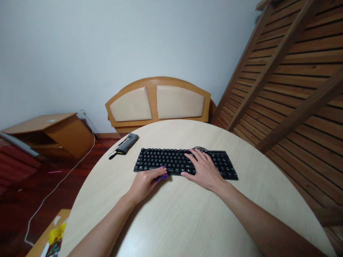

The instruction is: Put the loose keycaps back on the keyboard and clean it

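A black keyboard (166,159) lies across the middle of the round table. At its front edge, near the space bar, my left hand (147,180) is closed on a purple cloth (161,177); most of the cloth is hidden under the fingers. My right hand (203,169) rests on the right part of the keyboard with its fingers spread over the keys and its thumb by the front edge. Behind that hand, a black cable (200,147) shows in a small coil at the keyboard's back edge.
A grey pouch (128,143) with thin tools on it lies at the table's (209,221) left side. Beyond the table stands a wooden headboard (154,103) with cream panels. Slatted wood (289,92) leans on the right. A low cabinet (66,134) and a white cord (68,174) are at left.
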`<state>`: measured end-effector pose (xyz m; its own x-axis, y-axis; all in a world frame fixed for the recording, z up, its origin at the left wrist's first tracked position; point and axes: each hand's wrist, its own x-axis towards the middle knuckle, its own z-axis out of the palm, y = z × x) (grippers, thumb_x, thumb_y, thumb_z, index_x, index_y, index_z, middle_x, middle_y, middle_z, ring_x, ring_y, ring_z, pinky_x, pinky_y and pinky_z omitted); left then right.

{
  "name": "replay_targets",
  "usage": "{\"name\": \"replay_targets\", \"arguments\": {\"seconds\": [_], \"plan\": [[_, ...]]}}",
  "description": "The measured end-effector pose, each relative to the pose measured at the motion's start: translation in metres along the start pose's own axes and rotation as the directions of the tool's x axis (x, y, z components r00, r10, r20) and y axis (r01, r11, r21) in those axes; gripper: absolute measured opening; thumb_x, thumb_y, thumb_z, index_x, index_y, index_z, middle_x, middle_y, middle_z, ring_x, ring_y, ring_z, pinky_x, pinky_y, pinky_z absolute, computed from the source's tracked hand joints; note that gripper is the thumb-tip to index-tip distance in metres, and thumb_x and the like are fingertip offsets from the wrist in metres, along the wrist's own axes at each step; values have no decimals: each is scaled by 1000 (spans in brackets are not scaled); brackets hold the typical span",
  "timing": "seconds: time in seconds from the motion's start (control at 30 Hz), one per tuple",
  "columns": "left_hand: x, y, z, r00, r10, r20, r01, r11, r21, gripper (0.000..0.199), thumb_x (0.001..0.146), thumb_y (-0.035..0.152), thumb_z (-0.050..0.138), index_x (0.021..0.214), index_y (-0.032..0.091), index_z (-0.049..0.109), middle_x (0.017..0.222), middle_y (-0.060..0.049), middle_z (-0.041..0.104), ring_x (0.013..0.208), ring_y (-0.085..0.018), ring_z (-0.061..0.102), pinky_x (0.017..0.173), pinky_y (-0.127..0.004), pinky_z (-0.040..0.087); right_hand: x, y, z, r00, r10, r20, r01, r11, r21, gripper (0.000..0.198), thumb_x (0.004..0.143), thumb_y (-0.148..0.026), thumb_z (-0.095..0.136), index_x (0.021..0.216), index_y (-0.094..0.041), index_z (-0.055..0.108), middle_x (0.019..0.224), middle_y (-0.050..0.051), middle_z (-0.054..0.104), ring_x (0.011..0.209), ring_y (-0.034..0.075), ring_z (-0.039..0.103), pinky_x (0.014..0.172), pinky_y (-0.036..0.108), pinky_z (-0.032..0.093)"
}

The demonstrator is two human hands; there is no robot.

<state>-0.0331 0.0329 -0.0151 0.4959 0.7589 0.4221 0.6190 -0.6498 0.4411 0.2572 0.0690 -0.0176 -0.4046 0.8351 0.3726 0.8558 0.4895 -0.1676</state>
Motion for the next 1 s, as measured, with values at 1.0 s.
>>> {"name": "replay_targets", "arguments": {"seconds": [1.0], "plan": [[1,-10,-9,900,-401,-171,436,827,355,44,88,8,63,122,36,72,128,4,68,106,-24,73,93,-37,60,-1,-4,-3,999,-37,2,37,999,2,64,89,-55,53,143,-20,52,155,13,44,144,37,35,116,58,28]]}}
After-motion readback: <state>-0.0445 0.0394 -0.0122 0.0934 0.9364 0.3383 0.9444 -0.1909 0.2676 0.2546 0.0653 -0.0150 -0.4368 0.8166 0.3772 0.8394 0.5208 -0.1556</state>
